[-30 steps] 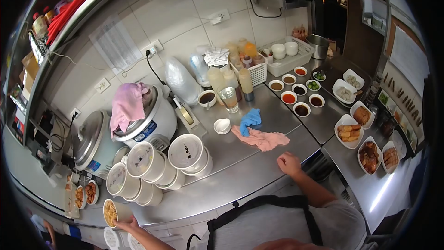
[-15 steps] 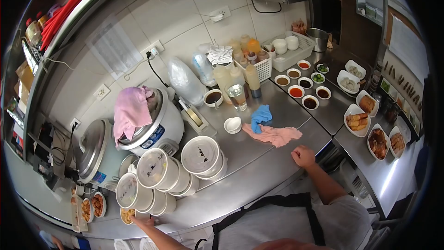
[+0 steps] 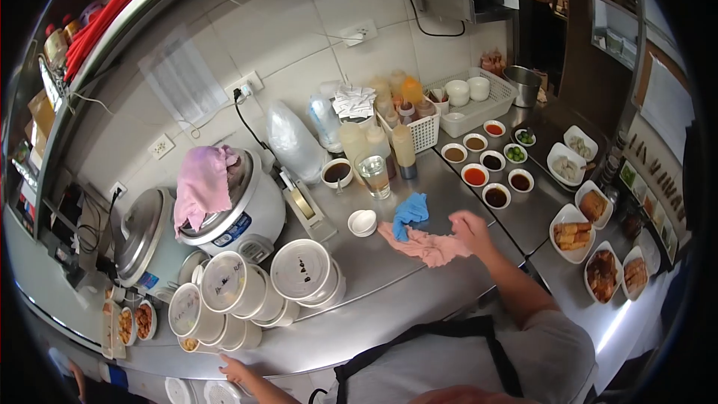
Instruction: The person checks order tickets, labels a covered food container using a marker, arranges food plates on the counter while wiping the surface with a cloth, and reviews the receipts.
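Since half a second earlier, the person's right hand [image 3: 470,230] has moved inward from near the front edge of the steel counter [image 3: 344,333] to a crumpled pale-pink fabric cloth [image 3: 428,247], and the left hand [image 3: 235,369] has come away from a round white cup of yellow food [image 3: 202,350]. Loosely curled, the right hand is at the cloth's right end; whether it pinches any fabric cannot be told. The left hand is bare, fingers partly spread. Leftward from the right hand, the cloth lies rumpled, a bunched bright-blue cloth [image 3: 410,217] overlapping its far edge. Both look light, limp and hard to harm; gathering a fold at the pink one's right end should hold well. The cup, beyond and left of the left hand, looks light and stiff, best gripped around its wall. Beyond that hand, stacked white tubs with written-on lids [image 3: 303,271] mostly hide their contents. Beyond the right hand, small white bowls [image 3: 476,185] hold red, brown and dark sauces; to its right, a white oval dish [image 3: 574,258] holds golden rolls
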Demonstrator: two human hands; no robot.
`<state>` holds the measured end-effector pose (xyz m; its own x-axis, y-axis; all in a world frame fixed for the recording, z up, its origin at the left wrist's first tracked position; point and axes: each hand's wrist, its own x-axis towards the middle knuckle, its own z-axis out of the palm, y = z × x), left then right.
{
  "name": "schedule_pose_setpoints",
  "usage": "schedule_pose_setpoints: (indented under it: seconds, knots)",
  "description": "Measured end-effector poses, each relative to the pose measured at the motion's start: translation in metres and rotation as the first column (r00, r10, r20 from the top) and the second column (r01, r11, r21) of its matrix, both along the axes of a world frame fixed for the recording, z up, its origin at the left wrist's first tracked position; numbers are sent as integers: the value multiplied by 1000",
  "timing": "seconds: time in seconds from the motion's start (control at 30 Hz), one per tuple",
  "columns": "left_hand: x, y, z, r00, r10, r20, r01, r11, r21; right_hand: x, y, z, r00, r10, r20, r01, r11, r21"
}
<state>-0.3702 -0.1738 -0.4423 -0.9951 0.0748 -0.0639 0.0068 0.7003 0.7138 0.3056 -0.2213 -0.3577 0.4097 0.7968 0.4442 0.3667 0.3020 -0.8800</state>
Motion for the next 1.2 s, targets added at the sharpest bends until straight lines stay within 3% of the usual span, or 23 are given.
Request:
schedule_pose_setpoints:
  seconds: [0.07,0.2,0.23,0.33,0.37,0.4,0.47,0.53,0.57,0.6,0.63,0.7,0.73,0.77,0.8,0.83,0.9,1.0,1.07,1.2]
  knots:
    - [66,-7,7,988,12,-153,-42,980,-196,17,30,36,989,129,-68,-130,991,-17]
    - [123,-28,-4,993,6,-116,-41,954,-297,23,74,88,962,269,-35,-266,961,77]
    - [132,-40,-6,991,-45,-128,12,968,-249,20,80,89,956,291,-29,-289,955,67]
    - [120,-68,-48,990,-13,140,3,998,69,-3,87,60,931,363,-19,-364,931,-36]
    - [129,-79,-43,963,34,268,-59,994,88,-16,84,38,902,431,-16,-431,899,-75]
    - [132,-88,-39,972,9,236,-19,999,41,-27,76,18,866,499,-17,-497,859,-119]
    - [130,-110,-30,983,-29,183,42,997,-70,-41,54,-3,753,639,158,-563,750,-348]
    - [117,-132,-10,979,-173,111,205,859,-469,-54,36,-27,716,697,35,-643,679,-354]
    - [128,-147,4,980,-193,-50,132,816,-562,-60,26,-37,687,726,-35,-686,631,-362]
    - [120,-150,18,991,-135,7,123,877,-465,-63,16,-42,683,725,-83,-688,602,-405]
    - [65,-154,-26,991,-56,-121,-21,830,-557,-64,7,-45,678,724,-127,-691,569,-445]
    - [13,-146,-39,976,200,-82,-213,956,-201,-62,-7,-67,667,705,-241,-712,507,-486]
    - [-22,-141,-50,984,170,-58,-167,985,48,-62,-14,-83,662,682,-311,-726,481,-491]
    - [-42,-126,-49,954,235,-186,-257,961,-100,-64,-21,-81,688,703,-182,-670,519,-531]
    - [-32,-116,-15,969,127,-214,-149,985,-87,-68,-25,-73,702,711,-47,-611,566,-553]
    - [-24,-95,8,981,187,-59,-155,925,348,-74,-27,-69,737,676,11,-566,625,-538]
    - [-24,-66,49,990,111,83,-137,891,434,-83,-25,-73,799,593,98,-443,691,-571]
    - [-47,-36,72,952,-53,302,-128,826,549,-100,-22,-77,891,446,83,-347,788,-508]
    - [-78,-9,68,903,-140,406,-119,827,550,-110,-21,-77,931,360,59,-282,812,-512]
    - [-114,25,53,866,-235,442,-70,818,571,-141,-26,-76,957,255,139,-163,868,-470]
